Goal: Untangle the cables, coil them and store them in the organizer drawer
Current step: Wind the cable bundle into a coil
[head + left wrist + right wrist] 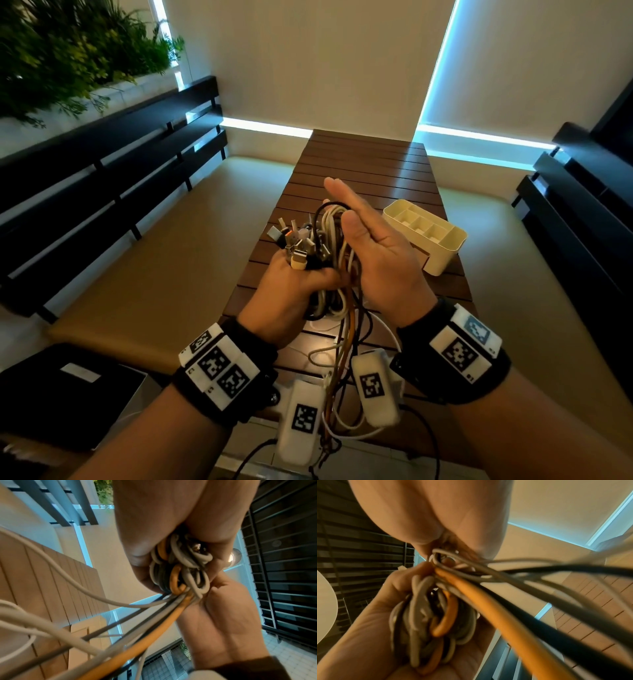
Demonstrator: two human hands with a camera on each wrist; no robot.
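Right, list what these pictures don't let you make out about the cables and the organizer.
- How many cables are in the cable bundle: head view, the left hand and right hand cover its middle.
- Plug types: head view, too small.
- The hanging cable ends: wrist views, blurred and cut off by the edges.
- The organizer compartments' floors: head view, walls hide them.

head: down over table | wrists: close, upward | shared: cables

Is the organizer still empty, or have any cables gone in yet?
Empty in the compartments that show: the organizer has bare dividers, and the cable bundle is in the left hand, above the table.
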